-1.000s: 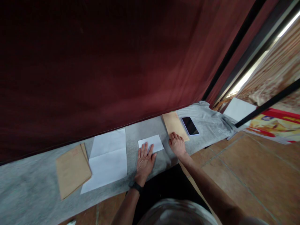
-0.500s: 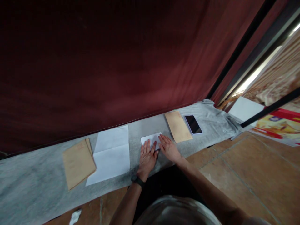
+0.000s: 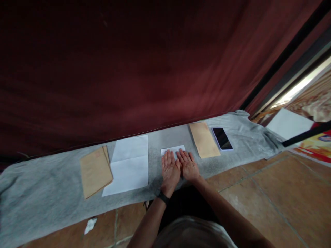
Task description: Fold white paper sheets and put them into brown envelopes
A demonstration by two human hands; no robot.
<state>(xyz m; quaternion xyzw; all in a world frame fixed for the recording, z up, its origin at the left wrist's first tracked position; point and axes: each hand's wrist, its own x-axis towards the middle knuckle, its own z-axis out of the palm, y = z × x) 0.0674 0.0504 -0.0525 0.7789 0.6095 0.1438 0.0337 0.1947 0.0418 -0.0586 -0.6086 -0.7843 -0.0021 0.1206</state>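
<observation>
The person's forearms slant inward to each other, the left hand (image 3: 171, 170) and right hand (image 3: 190, 168) side by side with palms down, opened flat, fingers stretched forward, gripping nothing. Both lie over the near part of a small white paper (image 3: 173, 148) on the grey-covered worktop (image 3: 57, 179), between a larger creased sheet (image 3: 131, 168) and a single brown envelope (image 3: 204, 139)
</observation>
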